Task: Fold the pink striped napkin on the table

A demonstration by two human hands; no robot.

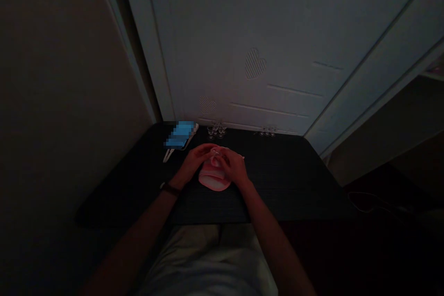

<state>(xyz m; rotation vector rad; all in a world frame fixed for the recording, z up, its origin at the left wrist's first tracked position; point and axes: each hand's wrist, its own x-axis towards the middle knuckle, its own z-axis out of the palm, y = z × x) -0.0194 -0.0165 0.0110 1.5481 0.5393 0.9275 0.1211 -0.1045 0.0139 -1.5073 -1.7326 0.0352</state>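
Note:
The scene is very dim. My left hand point(194, 159) and my right hand point(233, 166) meet over a pink rounded object point(213, 179) lying on a black table point(284, 180). Both hands have their fingers curled together, pinching a small clear thing point(215, 151) between them; I cannot make out what it is. A dark band sits on my left wrist point(169, 188).
Small clear glasses stand in two clusters point(217, 129) point(268, 131) at the table's far edge against a white door with heart cut-outs point(255, 63). A blue blurred item with a white cord point(181, 138) lies at the back left. A cable point(374, 203) lies on the floor at right.

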